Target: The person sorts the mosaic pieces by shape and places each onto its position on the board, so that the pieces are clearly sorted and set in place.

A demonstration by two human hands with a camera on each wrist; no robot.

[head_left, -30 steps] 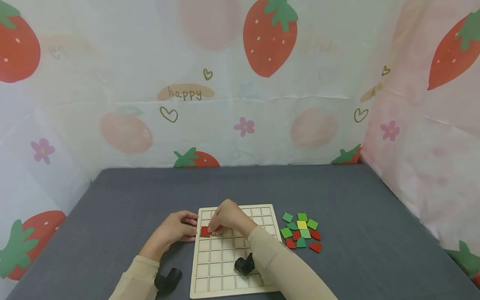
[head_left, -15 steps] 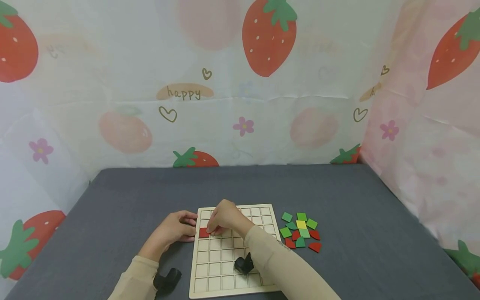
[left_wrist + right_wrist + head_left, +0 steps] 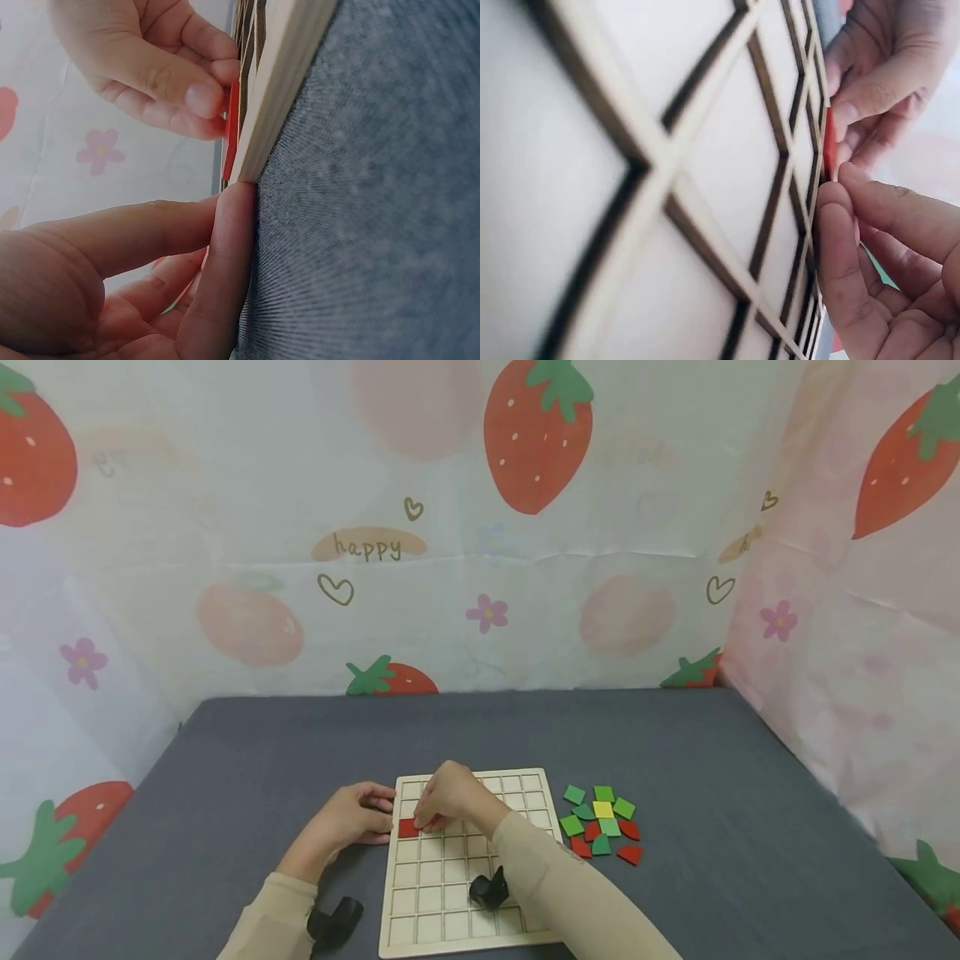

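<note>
In the head view a red square tile [image 3: 407,828] lies over a cell at the left edge of the pale wooden grid board [image 3: 430,928]. My right hand [image 3: 453,795] reaches across the board and pinches the tile's right side between thumb and fingertips. The right wrist view shows these fingertips [image 3: 834,196] at the end of the red tile [image 3: 829,142]. My left hand [image 3: 347,817] rests against the board's left side, fingers relaxed. Up close, one left fingertip [image 3: 238,196] touches the board's outer edge [image 3: 279,90], just beside the tile.
Right of the board lies a loose group of green tiles [image 3: 572,825], red tiles [image 3: 630,855] and a yellow tile [image 3: 603,810]. Dark cloth [image 3: 712,827] covers the table. A strawberry-print curtain [image 3: 540,643] stands behind and at both sides. Black wrist mounts [image 3: 489,888] sit at both wrists.
The red tile has shifted slightly left and toward the near side, now lining up more closely with the grid cell. My right hand moved a little with it; my left hand stayed in place.
</note>
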